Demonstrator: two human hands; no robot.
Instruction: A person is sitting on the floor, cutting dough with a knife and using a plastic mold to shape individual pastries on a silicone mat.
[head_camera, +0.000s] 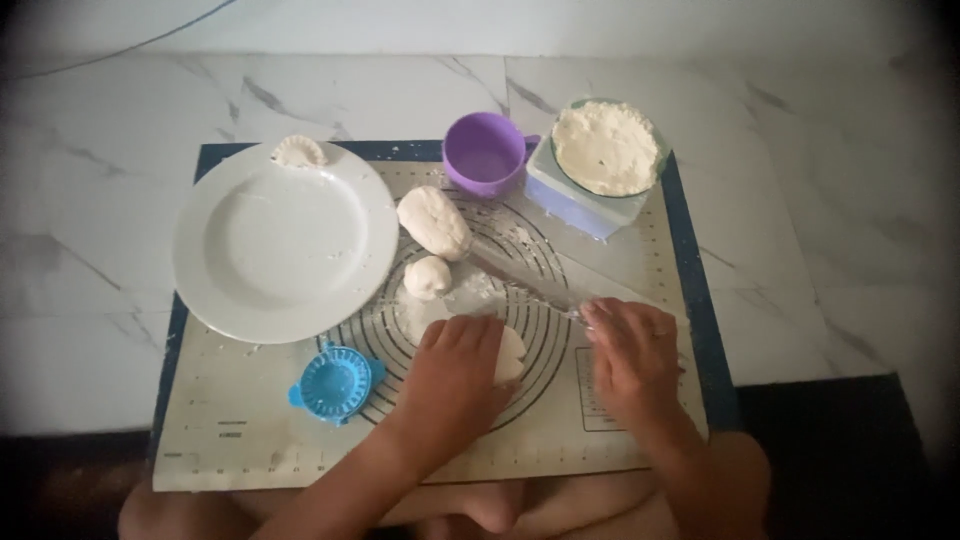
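The left hand (462, 362) presses flat and open on a dough piece (510, 352) near the pastry mat's (640, 250) front edge. The right hand (632, 350) closes on what looks like a knife (530, 283). Best hold the dough steady, fingers clear. A blue dumpling press (335, 383) lies left.

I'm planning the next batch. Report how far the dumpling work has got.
Done: one folded dumpling sits on the white plate rim.
In hand: left hand presses a dough piece; right hand is at the rolling pin.
Left: a dough log, a small ball, filling bowl still full.
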